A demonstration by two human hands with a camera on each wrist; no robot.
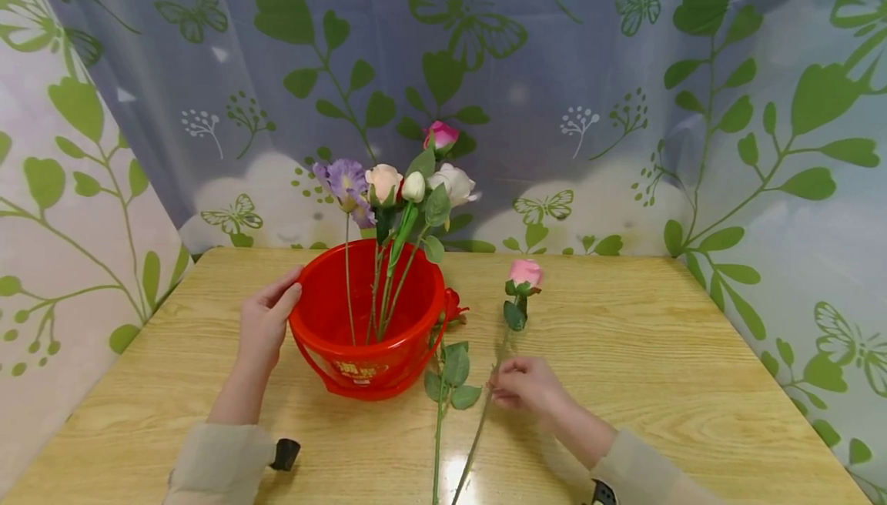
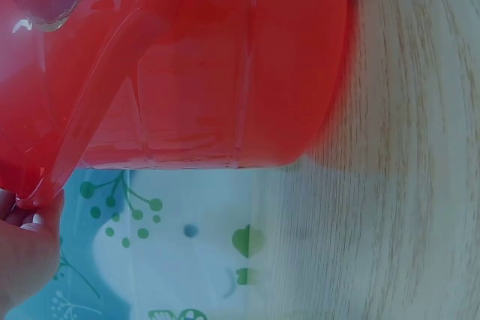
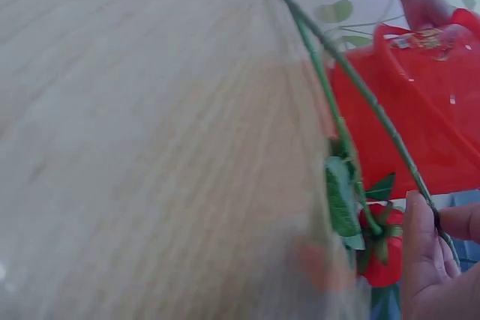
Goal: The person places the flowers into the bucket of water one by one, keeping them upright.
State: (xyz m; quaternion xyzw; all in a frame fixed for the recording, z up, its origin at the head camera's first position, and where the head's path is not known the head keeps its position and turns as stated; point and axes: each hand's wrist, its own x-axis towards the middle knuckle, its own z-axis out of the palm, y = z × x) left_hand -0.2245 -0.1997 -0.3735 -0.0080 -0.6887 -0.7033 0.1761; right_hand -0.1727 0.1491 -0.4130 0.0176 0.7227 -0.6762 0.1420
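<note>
My left hand (image 1: 265,326) grips the rim of a red plastic bucket (image 1: 409,357) at its left side, fingers over the edge and the thumb toward the near side. Between thumb and fingertips, my right hand (image 1: 530,386) pinches the stem of a pink rose (image 1: 525,272), whose bloom points toward the back. In the right wrist view the held stem (image 3: 382,114) runs above the table and crosses the stem of a red rose (image 3: 384,252). That red rose lies on the table between bucket and right hand, its bloom partly hidden behind the bucket in the head view.
Several artificial flowers stand in the bucket: a purple flower (image 1: 346,182), a peach rose (image 1: 383,182), a white rose (image 1: 453,184), a white bud (image 1: 413,187) and a magenta rose (image 1: 441,135). A patterned curtain (image 1: 540,105) hangs behind the wooden table (image 1: 644,351).
</note>
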